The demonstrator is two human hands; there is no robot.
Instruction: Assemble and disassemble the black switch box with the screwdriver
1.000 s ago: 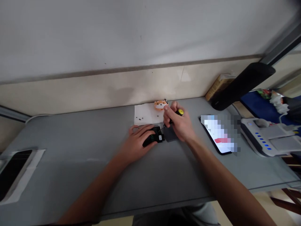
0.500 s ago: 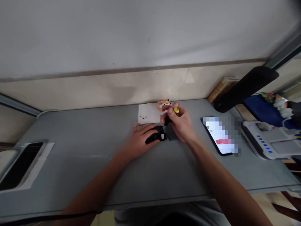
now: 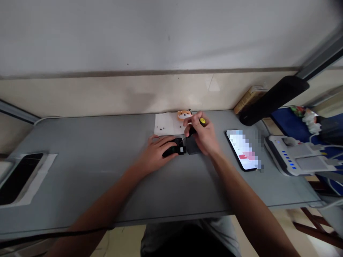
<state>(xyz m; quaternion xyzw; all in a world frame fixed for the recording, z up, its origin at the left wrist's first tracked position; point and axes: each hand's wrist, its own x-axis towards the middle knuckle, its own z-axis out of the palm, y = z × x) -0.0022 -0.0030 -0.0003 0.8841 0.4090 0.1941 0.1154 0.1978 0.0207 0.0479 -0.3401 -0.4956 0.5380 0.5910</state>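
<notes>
Angling the yellow-capped screwdriver [image 3: 203, 121] closer to the black device [image 3: 174, 150], my right hand [image 3: 203, 137] is gripping it while my left hand [image 3: 157, 154] clasps the device, holding it steady on the tabletop [image 3: 80, 178].

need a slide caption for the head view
Head view: left hand holds a small black device while right hand points a yellow-capped screwdriver at it, tiny black screws on white paper nearby

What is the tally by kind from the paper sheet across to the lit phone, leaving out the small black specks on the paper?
Paper sheet: 1
Orange figure: 1
Black device: 1
Grey pad: 1
Screwdriver: 1
Phone: 1
Total: 6
</notes>
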